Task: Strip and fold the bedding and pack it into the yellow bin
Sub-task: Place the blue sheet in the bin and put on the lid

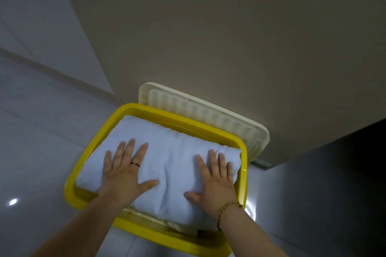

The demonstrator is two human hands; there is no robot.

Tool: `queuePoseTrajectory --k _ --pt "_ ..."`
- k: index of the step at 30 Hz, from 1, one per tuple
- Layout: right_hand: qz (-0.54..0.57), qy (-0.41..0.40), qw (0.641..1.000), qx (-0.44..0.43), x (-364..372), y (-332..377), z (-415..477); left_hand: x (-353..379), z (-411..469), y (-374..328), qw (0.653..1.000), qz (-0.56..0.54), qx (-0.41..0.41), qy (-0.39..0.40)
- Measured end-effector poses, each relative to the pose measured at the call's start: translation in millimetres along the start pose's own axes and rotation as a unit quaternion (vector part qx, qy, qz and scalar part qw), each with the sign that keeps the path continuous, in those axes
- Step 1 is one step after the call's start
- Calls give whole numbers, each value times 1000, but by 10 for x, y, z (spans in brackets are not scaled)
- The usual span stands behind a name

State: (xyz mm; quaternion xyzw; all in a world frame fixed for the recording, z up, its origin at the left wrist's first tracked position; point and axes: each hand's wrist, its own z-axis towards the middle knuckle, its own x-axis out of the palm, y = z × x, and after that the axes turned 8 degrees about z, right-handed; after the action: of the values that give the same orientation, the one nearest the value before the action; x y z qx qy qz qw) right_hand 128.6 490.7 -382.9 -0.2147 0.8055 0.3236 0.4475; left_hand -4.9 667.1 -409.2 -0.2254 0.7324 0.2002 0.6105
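Note:
The yellow bin [83, 165] stands on the floor below me, nearly filled by a folded pale blue piece of bedding [169, 158]. My left hand [125, 171] lies flat on the left half of the fold, fingers spread and straight, a ring on one finger. On the right half, my right hand [215, 181] presses down the same way, with a beaded bracelet at the wrist. A strip of cream fabric [146, 220] shows under the blue fold at the bin's near rim.
A cream plastic lid [208, 110] leans behind the bin against a tall beige panel [208, 27]. Glossy pale floor tiles [37, 131] spread to the left. A dark surface [334, 183] stands at the right.

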Motion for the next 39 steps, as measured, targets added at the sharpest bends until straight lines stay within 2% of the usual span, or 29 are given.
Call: queuePoseTrajectory --k 1,3,5,7,9,12,14,16,17,18,20,21,23,25,27,28,30,32,34,36,39 --pt "-3 55 998 14 27 -35 38 54 44 -7 999 7 4 41" --pt "-18 65 997 22 120 -102 102 175 90 2 995 11 9 95" --pt "-13 91 995 29 253 -114 157 347 112 -28 993 24 28 113" --pt "-2 124 991 49 334 -152 245 417 201 -17 991 27 0 128" --pt "0 150 987 63 372 -205 347 486 285 -34 996 24 -11 84" --pt "-16 172 983 68 380 -195 428 508 316 -39 984 20 -13 175" --pt "-17 183 980 73 285 -139 413 556 334 -22 982 19 1 188" --pt "-20 136 988 65 124 -102 403 524 338 -15 985 7 1 174" --pt "-11 59 997 51 36 -108 396 524 336 -13 985 -4 -1 173" --pt "-3 -65 998 25 -73 -114 390 491 309 -24 985 -2 3 173" --pt "3 -250 968 -21 -325 -218 379 410 268 -22 989 6 -8 146" --pt "-1 -298 954 -35 -479 -278 368 367 244 -26 993 6 -9 114" --pt "-31 -322 946 -34 -719 -363 368 256 156 -49 995 31 17 89" --pt "-62 -287 956 -4 -891 -377 406 200 -5 -53 998 14 38 55" --pt "-72 -191 978 43 -975 -379 463 158 -132 -8 998 37 -1 40" --pt "-75 -168 981 58 -971 -362 487 155 -206 27 999 37 -24 30" --pt "-83 -170 979 81 -976 -295 519 110 -311 78 996 15 -92 -6" --pt "-95 -179 975 96 -977 -239 556 23 -386 131 977 -19 -211 -14" --pt "-105 -174 974 104 -971 -231 576 -32 -380 118 948 -29 -316 37" --pt "-112 -175 973 103 -991 -228 593 -65 -403 111 935 -41 -342 83" --pt "-106 -167 975 106 -1011 -200 609 -54 -514 115 935 -32 -333 115"
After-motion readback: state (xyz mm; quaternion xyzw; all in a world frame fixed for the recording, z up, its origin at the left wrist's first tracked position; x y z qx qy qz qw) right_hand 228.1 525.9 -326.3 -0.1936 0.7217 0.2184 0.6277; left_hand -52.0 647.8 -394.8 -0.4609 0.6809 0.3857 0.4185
